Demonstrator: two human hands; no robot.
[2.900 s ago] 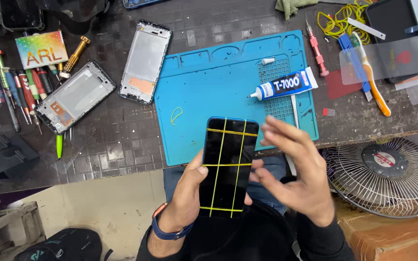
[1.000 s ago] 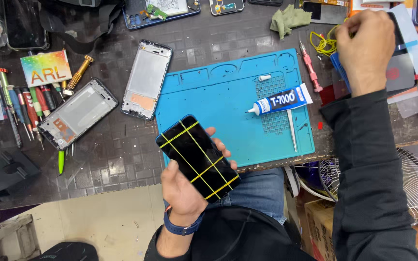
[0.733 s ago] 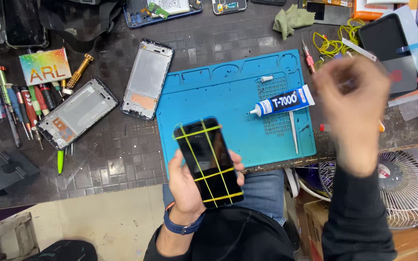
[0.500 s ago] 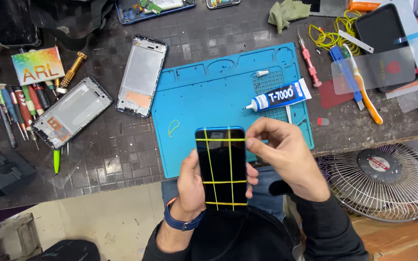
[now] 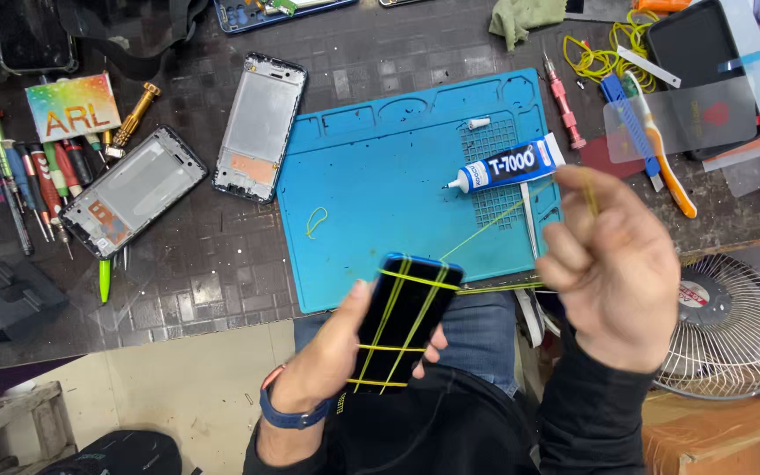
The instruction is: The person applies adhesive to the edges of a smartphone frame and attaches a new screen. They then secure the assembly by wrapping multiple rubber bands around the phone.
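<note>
Two hands: left hand [image 5: 327,361] clasps upright phone [image 5: 405,321], top tilted rightward; right hand [image 5: 613,264] pinches stretched rubber band [image 5: 494,218].

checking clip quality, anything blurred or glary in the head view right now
Head view: the right hand is motion-blurred, soft at the fingers, and the yellow rubber band it pulls smears thin; the left hand and the banded phone are fairly sharp; the phone's glass shows only faint sheen; the blue mat is evenly lit, with soft shadows.
</note>
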